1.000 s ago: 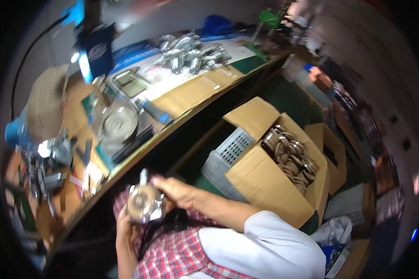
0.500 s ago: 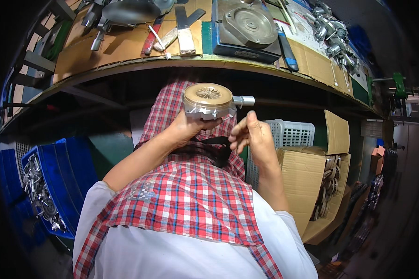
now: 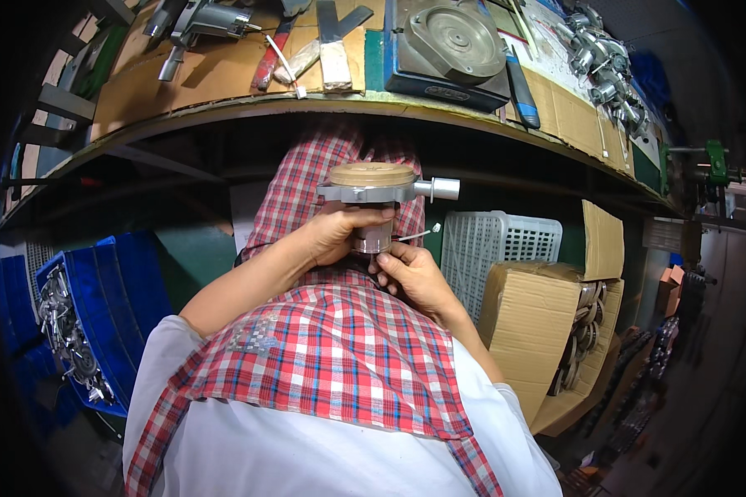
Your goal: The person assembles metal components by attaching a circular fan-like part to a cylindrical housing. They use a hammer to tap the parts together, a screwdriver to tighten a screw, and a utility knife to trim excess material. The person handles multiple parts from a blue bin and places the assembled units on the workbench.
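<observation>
In front of my lap I hold a motor assembly point(image 3: 371, 195). It has a flat grey metal housing, a round tan disc on top, a silver side spout pointing right and a cylindrical motor below. My left hand point(image 3: 333, 234) wraps round it from the left, just under the housing. At the lower end of the motor, my right hand point(image 3: 413, 277) is closed with thumb and fingertips pinched together; what they grip there is hidden. A thin white wire with a small connector point(image 3: 436, 228) sticks out to the right above that hand.
The workbench point(image 3: 174, 98) ahead carries a similar metal part point(image 3: 211, 21), flat blades point(image 3: 333, 50), a round metal fixture point(image 3: 456, 41), a blue-black-handled tool point(image 3: 524, 98) and several motors. Blue bins stand left; a white basket point(image 3: 501, 232) and a cardboard box point(image 3: 532, 323) stand right.
The assembly has tilted, so its disc now shows nearly edge-on and the motor below is visible. My right hand has moved from free air at the right to the motor's lower end, closing there.
</observation>
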### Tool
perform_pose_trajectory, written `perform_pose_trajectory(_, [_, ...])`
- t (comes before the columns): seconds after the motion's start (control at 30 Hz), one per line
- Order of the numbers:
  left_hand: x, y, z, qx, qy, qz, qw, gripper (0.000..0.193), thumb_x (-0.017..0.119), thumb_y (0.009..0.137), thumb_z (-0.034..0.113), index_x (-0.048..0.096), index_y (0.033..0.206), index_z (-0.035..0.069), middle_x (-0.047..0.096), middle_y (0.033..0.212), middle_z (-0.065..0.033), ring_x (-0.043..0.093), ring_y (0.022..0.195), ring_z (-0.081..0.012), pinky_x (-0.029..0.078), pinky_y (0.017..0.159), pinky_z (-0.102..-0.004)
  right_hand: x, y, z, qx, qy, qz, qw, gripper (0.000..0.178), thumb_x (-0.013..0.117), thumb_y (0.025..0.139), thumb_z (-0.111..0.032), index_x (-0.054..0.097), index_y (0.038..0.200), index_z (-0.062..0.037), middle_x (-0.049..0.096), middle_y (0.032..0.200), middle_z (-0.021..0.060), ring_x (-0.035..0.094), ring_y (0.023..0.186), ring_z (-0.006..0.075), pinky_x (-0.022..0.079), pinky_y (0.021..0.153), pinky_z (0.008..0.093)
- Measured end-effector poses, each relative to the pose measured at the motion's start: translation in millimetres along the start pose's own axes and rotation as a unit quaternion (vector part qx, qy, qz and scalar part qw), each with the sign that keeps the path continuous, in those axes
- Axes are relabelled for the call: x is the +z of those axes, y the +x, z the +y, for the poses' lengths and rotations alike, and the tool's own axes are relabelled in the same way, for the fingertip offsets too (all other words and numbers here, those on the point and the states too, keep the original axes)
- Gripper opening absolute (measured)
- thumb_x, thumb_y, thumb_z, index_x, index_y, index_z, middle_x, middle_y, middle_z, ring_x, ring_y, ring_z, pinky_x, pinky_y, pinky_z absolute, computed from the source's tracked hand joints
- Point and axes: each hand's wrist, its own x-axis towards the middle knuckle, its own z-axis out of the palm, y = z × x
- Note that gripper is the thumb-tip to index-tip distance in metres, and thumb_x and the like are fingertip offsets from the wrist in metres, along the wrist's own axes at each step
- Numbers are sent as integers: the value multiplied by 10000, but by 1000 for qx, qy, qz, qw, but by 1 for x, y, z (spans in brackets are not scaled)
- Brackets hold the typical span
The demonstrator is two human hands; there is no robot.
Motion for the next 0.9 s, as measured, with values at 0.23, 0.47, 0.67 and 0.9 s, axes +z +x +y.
perform_pose_trajectory(0.23, [-12,3,-8,12,-12,-36,999,473,795,786,138,557,1183,41,623,1046,-85,605,1002,-224,516,855,-407,7,6,0,40,17,22,999,173,630,932,-150,641,982,16,644,793,38,536,624,46,418,510,180])
perform_pose_trajectory(0.47, [-18,6,-10,12,-46,-65,997,453,775,787,93,569,1188,44,637,1068,-80,602,1041,-227,484,930,-419,8,10,4,31,2,40,999,264,721,869,-176,593,1021,-4,603,736,10,522,608,49,415,512,190])
perform_pose_trajectory(0.67, [-19,6,-11,18,-49,-78,996,446,759,793,79,567,1194,44,642,1078,-81,608,1042,-229,484,950,-426,14,13,3,-43,-33,50,997,381,776,813,-172,555,1067,7,606,815,28,534,650,78,442,581,226])
perform_pose_trajectory(0.9, [-18,6,-7,17,-65,-105,992,446,738,807,85,556,1211,37,645,1084,-92,618,1046,-248,495,948,-431,10,8,-3,-8,-14,26,1000,439,781,812,-220,545,1100,13,610,859,35,532,674,83,455,622,232])
